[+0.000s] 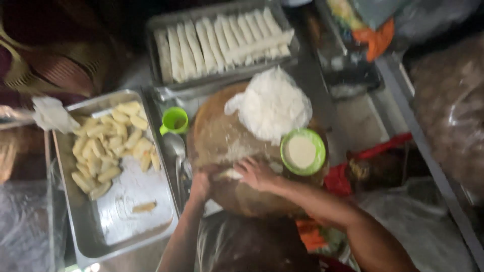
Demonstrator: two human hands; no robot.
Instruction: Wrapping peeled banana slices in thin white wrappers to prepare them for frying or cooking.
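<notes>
At lower centre of the frame, my left hand and right hand press flat-fingered on a pale roll on the round wooden board. The roll's long axis seems to run left-right, though blur hides whether either hand truly grips it.

A person's left hand and right hand meet on a small piece of dough at the near edge of a round board. On the board, a heap of wrappers lies behind a bowl. Left of the board stand a cup and a tray of rolled pieces; behind it, a tray of long rolls.
</notes>
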